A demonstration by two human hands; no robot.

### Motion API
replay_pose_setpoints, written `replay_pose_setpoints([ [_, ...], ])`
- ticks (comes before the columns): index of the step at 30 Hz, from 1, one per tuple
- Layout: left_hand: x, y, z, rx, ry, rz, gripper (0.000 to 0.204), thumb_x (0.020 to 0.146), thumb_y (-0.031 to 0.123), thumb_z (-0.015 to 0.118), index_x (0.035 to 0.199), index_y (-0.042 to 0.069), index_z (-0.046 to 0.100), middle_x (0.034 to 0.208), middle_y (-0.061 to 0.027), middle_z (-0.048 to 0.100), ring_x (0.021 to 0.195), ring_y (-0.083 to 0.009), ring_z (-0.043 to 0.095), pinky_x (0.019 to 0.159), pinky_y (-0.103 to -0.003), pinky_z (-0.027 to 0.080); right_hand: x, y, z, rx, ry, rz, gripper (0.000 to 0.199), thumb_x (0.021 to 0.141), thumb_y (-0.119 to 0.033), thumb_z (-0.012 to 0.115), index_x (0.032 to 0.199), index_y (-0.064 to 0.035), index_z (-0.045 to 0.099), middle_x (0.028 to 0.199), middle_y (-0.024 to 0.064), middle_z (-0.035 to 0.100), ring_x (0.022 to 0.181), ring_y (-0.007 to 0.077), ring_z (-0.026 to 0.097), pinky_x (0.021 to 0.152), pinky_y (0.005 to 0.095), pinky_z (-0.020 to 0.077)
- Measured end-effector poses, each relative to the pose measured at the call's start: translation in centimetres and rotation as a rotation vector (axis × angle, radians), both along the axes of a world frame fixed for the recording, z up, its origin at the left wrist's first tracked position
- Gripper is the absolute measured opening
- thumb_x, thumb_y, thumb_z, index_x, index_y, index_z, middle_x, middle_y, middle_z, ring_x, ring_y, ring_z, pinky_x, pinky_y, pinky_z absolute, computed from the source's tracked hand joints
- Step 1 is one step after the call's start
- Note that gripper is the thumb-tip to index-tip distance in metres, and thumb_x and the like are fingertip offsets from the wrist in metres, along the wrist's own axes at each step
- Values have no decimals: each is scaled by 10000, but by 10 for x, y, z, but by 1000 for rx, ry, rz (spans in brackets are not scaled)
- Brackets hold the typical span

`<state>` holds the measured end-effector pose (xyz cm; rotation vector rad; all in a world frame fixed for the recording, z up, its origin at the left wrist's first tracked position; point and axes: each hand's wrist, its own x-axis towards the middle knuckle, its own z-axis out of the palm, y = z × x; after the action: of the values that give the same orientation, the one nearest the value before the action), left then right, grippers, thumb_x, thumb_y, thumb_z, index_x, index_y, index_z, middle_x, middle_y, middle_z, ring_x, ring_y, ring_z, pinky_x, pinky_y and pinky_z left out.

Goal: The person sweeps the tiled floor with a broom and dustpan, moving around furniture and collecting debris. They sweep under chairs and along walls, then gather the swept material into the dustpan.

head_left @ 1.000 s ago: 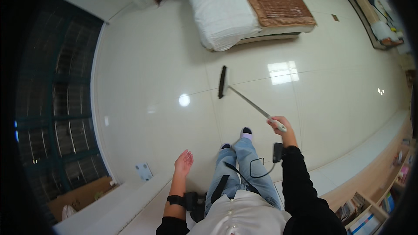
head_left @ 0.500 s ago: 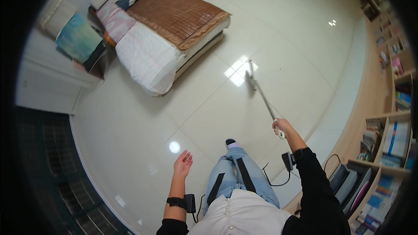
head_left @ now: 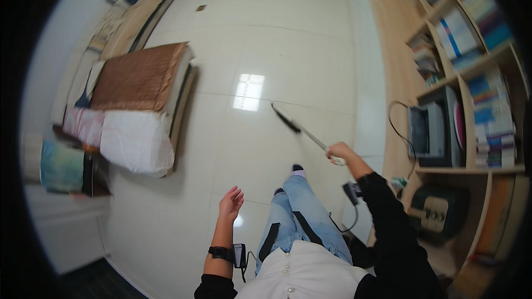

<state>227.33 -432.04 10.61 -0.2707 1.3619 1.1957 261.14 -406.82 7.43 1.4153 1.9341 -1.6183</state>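
My right hand (head_left: 342, 154) is wrapped round the pale handle of a long-handled tool that looks like a floor mop (head_left: 314, 139). Its narrow dark head (head_left: 286, 121) is out ahead, at the tiled floor; I cannot make out its exact form or whether it touches. Part of the pale grip end shows below the fist. Held out at my left side, my left hand (head_left: 231, 204) has loosely stretched fingers and nothing in it. It is over the floor, apart from everything.
Glossy tiles (head_left: 233, 149) spread ahead. At the left stands a low bed with a brown mat (head_left: 138, 77) and white bedding (head_left: 136, 141), beside a blue-green cloth-covered thing (head_left: 62, 166). Along my right runs a wooden bookshelf (head_left: 451, 170) with a loose black cable (head_left: 392, 116).
My view has turned to the right, so the bed sits farther left and the shelf closer. The mop's head has swung round to the left of its handle. My left hand stays empty.
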Motion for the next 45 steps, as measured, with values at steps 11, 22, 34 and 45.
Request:
replay_pose_setpoints([
  [11,264,139,46,314,51,-1021,295,773,152,500,1044,39,473,910,-47,535,780,-130,524,678,-219,409,122,-146,37,-229,218,-811,527,604,-20,510,1116,19,391,636,131,526,386,173,491,350,293,401],
  [22,585,159,-47,746,873,-1995,763,586,160,654,1212,54,230,1152,-137,365,1019,-281,406,816,-364,370,258,-218,34,-176,139,-497,466,600,-76,432,1059,1,427,793,224,543,776,336,523,670,351,415],
  [34,657,196,-138,989,857,-1878,384,603,108,567,964,106,435,973,-70,500,975,-232,440,798,-326,374,320,-222,7,-128,62,-467,395,623,-154,479,987,-7,430,760,260,528,738,392,508,681,435,398],
  [45,516,278,-16,965,880,-1115,498,558,156,685,1003,66,481,926,-109,543,860,-233,528,751,-299,412,350,-80,52,-512,88,-652,528,623,-54,529,1128,-1,382,722,136,544,429,162,499,390,279,401],
])
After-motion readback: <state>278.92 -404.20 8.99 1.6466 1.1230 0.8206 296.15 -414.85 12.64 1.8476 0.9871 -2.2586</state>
